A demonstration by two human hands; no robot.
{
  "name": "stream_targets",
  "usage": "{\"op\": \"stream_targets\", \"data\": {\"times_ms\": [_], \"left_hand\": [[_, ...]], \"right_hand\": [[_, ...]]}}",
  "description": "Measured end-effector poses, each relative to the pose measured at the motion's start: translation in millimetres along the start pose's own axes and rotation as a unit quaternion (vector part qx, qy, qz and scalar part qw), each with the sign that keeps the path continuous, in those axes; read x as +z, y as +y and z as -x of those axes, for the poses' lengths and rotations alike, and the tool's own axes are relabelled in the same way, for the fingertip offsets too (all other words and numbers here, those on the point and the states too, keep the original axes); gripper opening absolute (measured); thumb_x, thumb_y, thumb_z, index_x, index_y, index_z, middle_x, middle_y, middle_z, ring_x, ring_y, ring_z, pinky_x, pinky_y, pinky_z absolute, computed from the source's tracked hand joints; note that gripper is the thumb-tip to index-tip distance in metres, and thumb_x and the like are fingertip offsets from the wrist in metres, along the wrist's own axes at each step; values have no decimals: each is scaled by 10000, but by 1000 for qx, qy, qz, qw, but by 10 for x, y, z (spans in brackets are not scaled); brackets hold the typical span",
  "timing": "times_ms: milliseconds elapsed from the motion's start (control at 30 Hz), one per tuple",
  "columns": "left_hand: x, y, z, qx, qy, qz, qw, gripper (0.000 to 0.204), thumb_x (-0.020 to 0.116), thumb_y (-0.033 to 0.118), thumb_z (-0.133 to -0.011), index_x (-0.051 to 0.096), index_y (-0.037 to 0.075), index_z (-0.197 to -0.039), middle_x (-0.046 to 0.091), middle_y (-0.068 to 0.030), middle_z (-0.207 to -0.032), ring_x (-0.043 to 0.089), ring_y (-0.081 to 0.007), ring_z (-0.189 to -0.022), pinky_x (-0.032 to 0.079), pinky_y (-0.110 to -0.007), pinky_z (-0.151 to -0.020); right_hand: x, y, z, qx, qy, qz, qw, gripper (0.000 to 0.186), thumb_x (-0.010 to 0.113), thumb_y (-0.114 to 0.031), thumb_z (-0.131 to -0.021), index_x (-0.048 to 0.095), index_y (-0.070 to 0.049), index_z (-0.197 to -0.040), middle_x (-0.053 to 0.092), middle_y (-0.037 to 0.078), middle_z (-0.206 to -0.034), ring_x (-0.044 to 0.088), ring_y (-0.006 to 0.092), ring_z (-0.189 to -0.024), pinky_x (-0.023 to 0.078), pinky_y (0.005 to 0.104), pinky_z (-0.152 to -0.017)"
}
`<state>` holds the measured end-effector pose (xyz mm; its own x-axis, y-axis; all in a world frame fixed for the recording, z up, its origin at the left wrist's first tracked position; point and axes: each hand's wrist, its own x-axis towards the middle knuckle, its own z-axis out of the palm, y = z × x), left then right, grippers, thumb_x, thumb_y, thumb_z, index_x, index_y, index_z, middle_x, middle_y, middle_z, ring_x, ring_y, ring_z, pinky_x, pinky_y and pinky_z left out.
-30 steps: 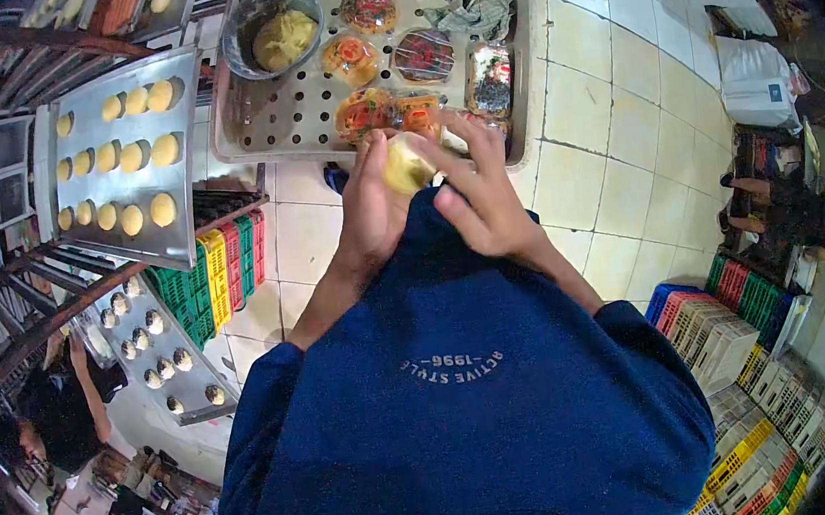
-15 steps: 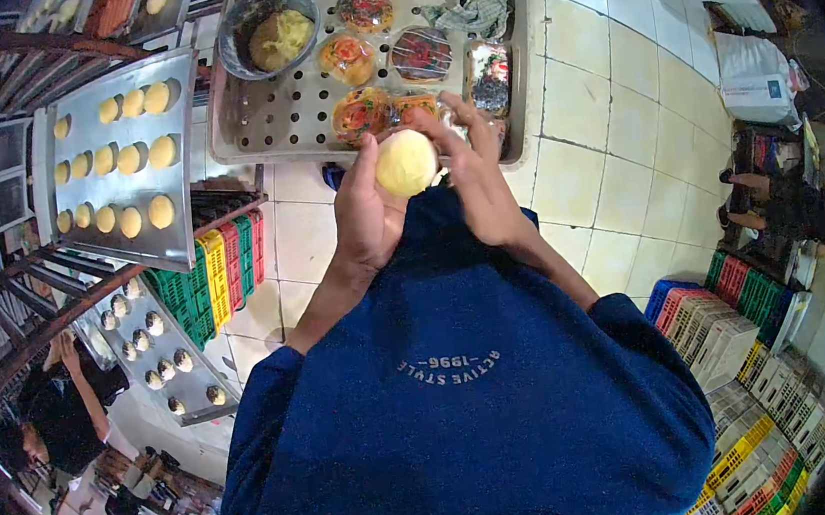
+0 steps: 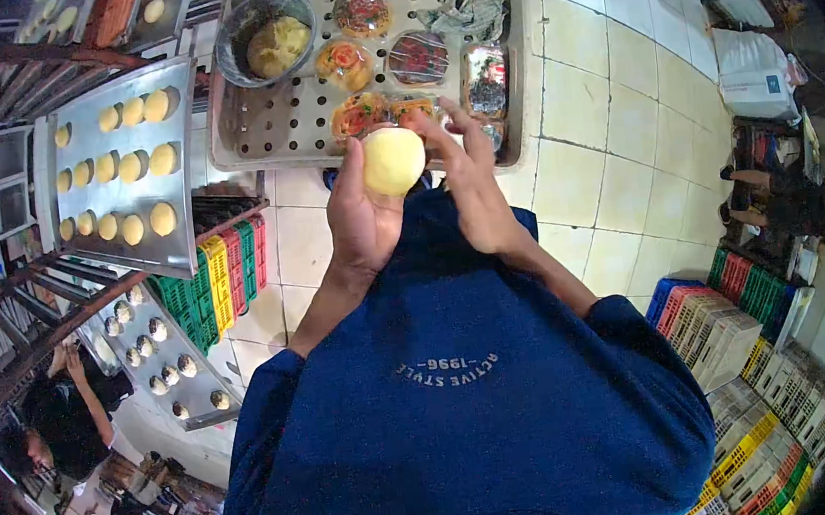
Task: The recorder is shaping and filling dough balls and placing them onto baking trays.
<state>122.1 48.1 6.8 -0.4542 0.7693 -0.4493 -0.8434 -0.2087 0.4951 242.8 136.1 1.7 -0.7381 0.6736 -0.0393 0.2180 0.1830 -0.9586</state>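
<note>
A round, smooth, pale yellow bun (image 3: 394,162) rests in my left hand (image 3: 360,221), whose thumb and fingers cup its left side and underside. My right hand (image 3: 474,176) is just to the right of it, fingers apart and slightly bent, with the fingertips close to the bun's edge. Whether they touch it I cannot tell. Beyond both hands lies a pale perforated crate (image 3: 266,150). In its far left corner a grey bowl (image 3: 230,50) contains a soft yellow mass (image 3: 278,46).
Several wrapped topped breads (image 3: 419,58) and a crumpled cloth (image 3: 472,12) lie in the crate. At left, a metal tray (image 3: 145,245) of yellow buns stands on a rack above another tray (image 3: 179,332) of dark-topped pieces. Stacked crates (image 3: 702,333) are at right. A co-worker (image 3: 62,415) is at lower left.
The bun has turned in my left hand and shifted slightly left, showing a smoother face. My right hand's fingers have moved a little away from it.
</note>
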Motion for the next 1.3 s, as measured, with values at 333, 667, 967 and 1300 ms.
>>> {"op": "stream_targets", "data": {"times_ms": [333, 667, 967, 1300], "left_hand": [[-68, -31, -5, -37, -52, 78, 995, 521, 325, 412, -1012, 417, 28, -1352, 505, -135, -1339, 462, -261, -1264, 369, -393, -1073], [35, 16, 16, 13, -67, 152, 986, 444, 336, 399, -1012, 434, 112, -1336, 461, -85, -1392, 417, -252, -1307, 381, -395, -1065], [89, 76, 39, -26, -78, 239, 968, 479, 295, 402, -1016, 424, 102, -1366, 414, -102, -1439, 371, -253, -1345, 319, -397, -1113], [3, 28, 74, -41, -19, 161, 986, 585, 261, 480, -1005, 477, 30, -1310, 516, -109, -1348, 477, -229, -1256, 378, -386, -1048]], "right_hand": [[82, -218, 32, -189, 42, 407, 893, 557, 359, -508, -932, 457, -221, -1398, 241, 228, -1482, 304, 370, -1223, 146, 493, -1045], [84, -212, 81, -141, 36, 268, 953, 642, 376, -500, -924, 319, -167, -1470, 215, 240, -1478, 272, 389, -1264, 150, 526, -1035], [163, -100, 117, -125, 15, 323, 938, 665, 336, -498, -945, 251, -126, -1489, 134, 277, -1513, 275, 411, -1287, 150, 550, -1041], [61, -81, 34, -189, 23, 244, 951, 629, 286, -532, -941, 367, -174, -1452, 169, 279, -1492, 261, 416, -1290, 167, 527, -1037]]}}
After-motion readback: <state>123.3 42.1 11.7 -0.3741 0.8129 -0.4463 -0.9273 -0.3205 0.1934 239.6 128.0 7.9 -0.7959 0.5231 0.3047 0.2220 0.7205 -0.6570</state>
